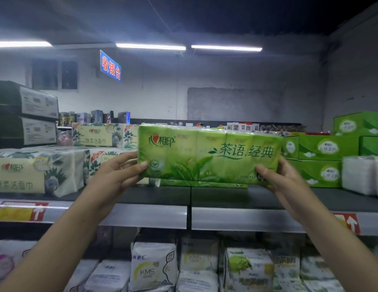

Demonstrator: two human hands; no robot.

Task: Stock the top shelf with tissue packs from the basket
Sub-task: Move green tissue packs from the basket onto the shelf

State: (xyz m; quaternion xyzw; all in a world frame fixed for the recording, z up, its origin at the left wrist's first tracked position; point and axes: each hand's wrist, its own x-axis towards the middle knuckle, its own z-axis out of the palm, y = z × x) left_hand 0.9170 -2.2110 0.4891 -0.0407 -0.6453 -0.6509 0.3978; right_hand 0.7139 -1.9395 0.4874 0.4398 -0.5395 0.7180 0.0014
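A long green tissue pack (209, 153) wrapped in clear plastic is held level above the dark top shelf (257, 197). My left hand (118, 172) grips its lower left end, thumb on the front. My right hand (283, 175) grips its lower right end the same way. A second green pack (203, 183) lies flat on the shelf directly beneath and behind it. The basket is out of view.
Floral cream tissue packs (36, 171) fill the shelf's left side. Green boxes (323, 159) and white packs (361, 173) stand at the right. Dark cartons (25, 114) are stacked far left. The lower shelf holds white packets (154, 266).
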